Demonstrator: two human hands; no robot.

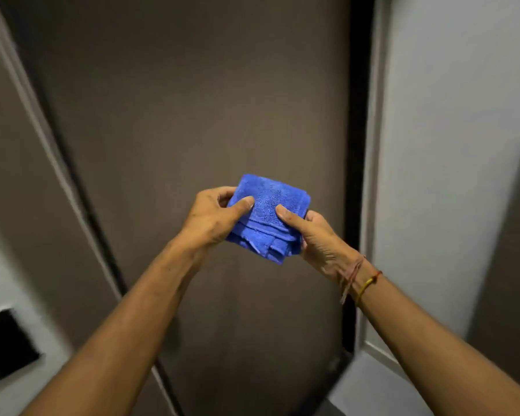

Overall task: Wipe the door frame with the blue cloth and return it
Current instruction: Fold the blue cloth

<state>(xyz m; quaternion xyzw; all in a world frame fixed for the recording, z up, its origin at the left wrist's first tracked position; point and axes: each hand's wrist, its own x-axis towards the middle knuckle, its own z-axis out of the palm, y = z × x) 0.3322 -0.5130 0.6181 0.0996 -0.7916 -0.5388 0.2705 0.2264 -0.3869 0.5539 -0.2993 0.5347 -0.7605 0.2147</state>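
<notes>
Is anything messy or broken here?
Nothing stands out. The blue cloth is folded and held between the left hand and right hand, in front of a plain brown door. No spills, marks or damage show, though the edges of the picture are blurry.

The blue cloth [267,216] at the centre of the frame is soft looped terry with stitched hems. Behind it the brown door [198,100] looks smooth and matt. At right, the pale wall [457,85] is flat matt paint.
</notes>
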